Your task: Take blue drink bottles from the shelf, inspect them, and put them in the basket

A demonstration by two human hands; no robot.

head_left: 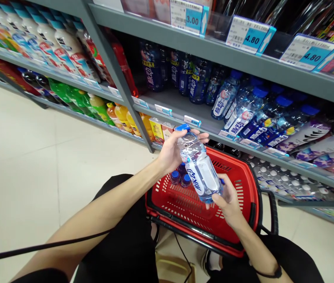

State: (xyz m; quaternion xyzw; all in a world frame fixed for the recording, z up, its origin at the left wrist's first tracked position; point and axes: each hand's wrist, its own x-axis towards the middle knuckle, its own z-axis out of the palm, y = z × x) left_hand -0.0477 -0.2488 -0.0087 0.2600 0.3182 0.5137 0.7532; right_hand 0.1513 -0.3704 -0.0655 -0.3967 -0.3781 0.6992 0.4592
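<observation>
A clear bottle point(203, 173) with a blue cap and a white label is held at a tilt above the red basket point(253, 177). My left hand point(172, 151) is wrapped round its neck end, just below the cap. The base of the bottle rests in the fingers of my right hand point(228, 196), thumb on the near side. Inside the basket, partly hidden behind the bottle and my left hand, are several blue-capped bottles point(181, 179).
Beyond the basket stands a grey shelf point(178, 106) with blue-capped bottles point(228, 96) and dark blue bottles point(199, 82). White bottles point(66, 47) fill the shelf at the left. A black cable point(66, 239) crosses my left forearm. The basket's black handle point(273, 212) sticks out rightward.
</observation>
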